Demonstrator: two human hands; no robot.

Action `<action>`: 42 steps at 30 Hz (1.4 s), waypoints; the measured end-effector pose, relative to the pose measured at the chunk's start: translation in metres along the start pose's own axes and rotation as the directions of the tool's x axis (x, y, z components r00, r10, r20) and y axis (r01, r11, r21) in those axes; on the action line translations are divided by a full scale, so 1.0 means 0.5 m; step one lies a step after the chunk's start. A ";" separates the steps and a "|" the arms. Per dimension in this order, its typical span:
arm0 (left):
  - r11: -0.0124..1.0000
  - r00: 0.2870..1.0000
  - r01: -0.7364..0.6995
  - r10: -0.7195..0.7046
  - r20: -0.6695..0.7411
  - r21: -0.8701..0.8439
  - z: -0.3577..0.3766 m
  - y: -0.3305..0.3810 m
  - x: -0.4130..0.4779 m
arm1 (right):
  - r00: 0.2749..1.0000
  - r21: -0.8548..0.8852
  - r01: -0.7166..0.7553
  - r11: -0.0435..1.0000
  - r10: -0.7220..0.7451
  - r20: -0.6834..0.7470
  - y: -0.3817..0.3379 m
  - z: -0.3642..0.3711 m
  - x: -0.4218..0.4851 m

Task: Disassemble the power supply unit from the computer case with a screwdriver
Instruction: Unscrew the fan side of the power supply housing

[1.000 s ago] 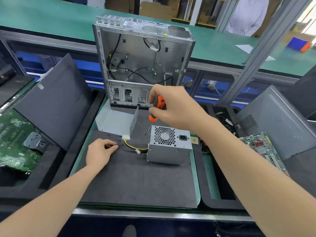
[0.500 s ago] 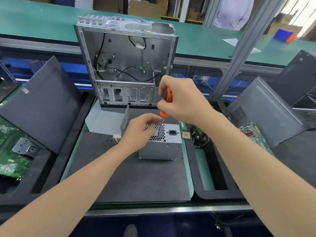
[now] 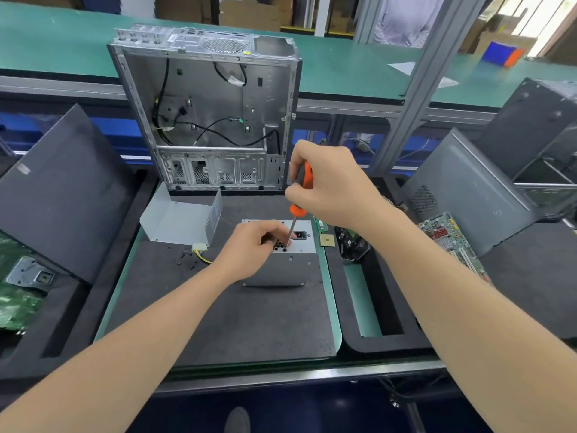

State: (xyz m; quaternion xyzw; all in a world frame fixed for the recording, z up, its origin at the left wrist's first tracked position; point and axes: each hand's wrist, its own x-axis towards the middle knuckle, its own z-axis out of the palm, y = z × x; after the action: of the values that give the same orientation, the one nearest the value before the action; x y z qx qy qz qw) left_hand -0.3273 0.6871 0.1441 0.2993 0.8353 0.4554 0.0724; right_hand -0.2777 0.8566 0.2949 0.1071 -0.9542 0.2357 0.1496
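Right hand (image 3: 331, 189) grips screwdriver (image 3: 304, 179), tip below it on PSU (image 3: 281, 267) top. Left hand (image 3: 249, 245) rests on PSU, fingers curled at tip; can't tell if pinching. Risk: tip slips, stabs those fingers.

We see a matt grey metal power supply (image 3: 282, 265), a bare metal case (image 3: 218, 104), a glossy orange plastic screwdriver (image 3: 301, 189) handle, and a matt black foam mat (image 3: 249, 323).

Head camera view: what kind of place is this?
Probably a computer dismantling workshop: a stripped grey metal computer case stands on a dark foam mat, a green circuit board lies nearby, and the right hand holds an orange-handled screwdriver to a grey metal power supply box.
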 end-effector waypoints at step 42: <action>0.991 0.985 -0.067 0.085 0.152 -0.116 -0.017 -0.016 0.033 | 0.746 -0.043 0.389 0.920 -0.287 0.600 -0.010 -0.066 0.070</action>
State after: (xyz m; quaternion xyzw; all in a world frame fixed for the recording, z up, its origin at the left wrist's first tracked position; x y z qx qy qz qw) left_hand -0.3474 0.6871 0.1448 0.3613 0.7885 0.4786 0.1366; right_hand -0.3013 0.8632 0.3365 0.3328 -0.9341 0.0803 -0.1014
